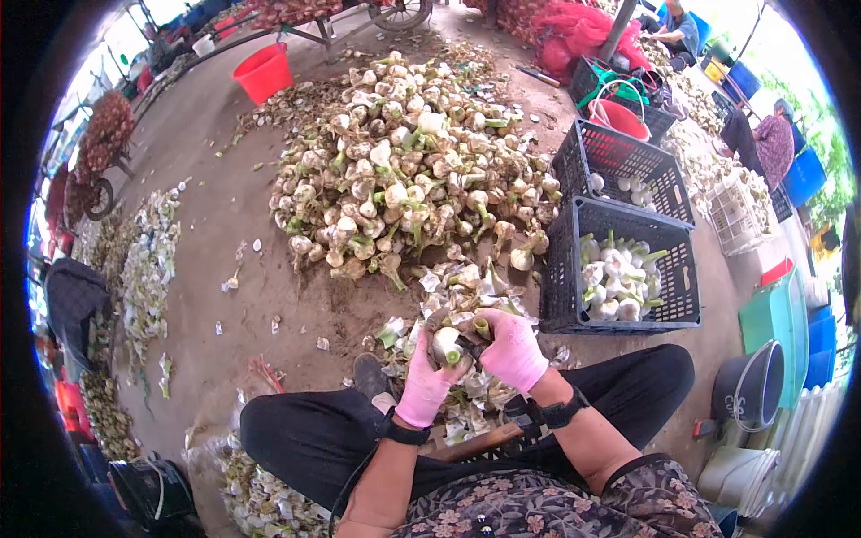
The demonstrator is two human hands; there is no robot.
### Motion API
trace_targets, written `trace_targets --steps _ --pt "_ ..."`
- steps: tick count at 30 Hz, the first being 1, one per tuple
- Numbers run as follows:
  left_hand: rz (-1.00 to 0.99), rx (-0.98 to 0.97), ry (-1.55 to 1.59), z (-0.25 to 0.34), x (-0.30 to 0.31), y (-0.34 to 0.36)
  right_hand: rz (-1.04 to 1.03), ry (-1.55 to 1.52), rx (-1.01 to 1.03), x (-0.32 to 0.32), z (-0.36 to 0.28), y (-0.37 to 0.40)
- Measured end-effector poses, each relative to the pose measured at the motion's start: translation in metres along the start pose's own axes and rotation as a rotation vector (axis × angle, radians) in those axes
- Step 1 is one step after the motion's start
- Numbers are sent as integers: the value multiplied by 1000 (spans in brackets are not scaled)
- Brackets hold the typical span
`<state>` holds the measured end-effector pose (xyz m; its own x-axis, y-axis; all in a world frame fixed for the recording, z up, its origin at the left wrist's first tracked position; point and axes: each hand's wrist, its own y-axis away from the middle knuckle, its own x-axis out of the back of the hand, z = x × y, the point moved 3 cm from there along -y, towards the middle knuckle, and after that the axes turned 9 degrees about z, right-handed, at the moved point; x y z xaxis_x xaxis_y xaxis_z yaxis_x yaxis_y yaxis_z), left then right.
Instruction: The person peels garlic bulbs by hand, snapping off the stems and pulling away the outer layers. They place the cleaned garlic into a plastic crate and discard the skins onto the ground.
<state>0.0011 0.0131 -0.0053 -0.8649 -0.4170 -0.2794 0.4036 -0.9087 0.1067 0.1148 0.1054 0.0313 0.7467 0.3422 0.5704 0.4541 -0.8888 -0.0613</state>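
I sit on the ground with both hands in pink gloves. My left hand [421, 384] grips a white garlic bulb [446, 344] with a cut green stem. My right hand [513, 350] closes on the same bulb from the right, fingers on its stem end; whether it holds a tool I cannot tell. Peeled skins and trimmings [457, 287] lie just beyond my hands and between my legs. A big heap of untrimmed garlic [413, 161] lies ahead. A black crate [574, 269] to the right holds trimmed bulbs [614, 278].
A second black crate [610, 152] stands behind the first, with a red bucket [619, 117] beyond it. Another red bucket [265, 72] sits far left. Other people [762, 139] work at the upper right. A dark pot [749, 386] and teal bin [776, 318] stand at my right.
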Motion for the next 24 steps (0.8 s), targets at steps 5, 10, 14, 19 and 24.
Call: trace_targets --steps 5,10,14,19,24 --pt "114 130 316 -5 3 4 59 -142 -22 -7 2 -2" --pt "232 156 626 -8 14 1 22 15 -30 -24 31 1" --pt "228 76 831 7 26 -6 -250 261 -119 -39 85 18" --pt "261 84 714 7 23 -8 -93 -187 -221 -7 23 -2" --pt "195 73 477 17 19 -7 -122 -287 -162 2 -5 -6"
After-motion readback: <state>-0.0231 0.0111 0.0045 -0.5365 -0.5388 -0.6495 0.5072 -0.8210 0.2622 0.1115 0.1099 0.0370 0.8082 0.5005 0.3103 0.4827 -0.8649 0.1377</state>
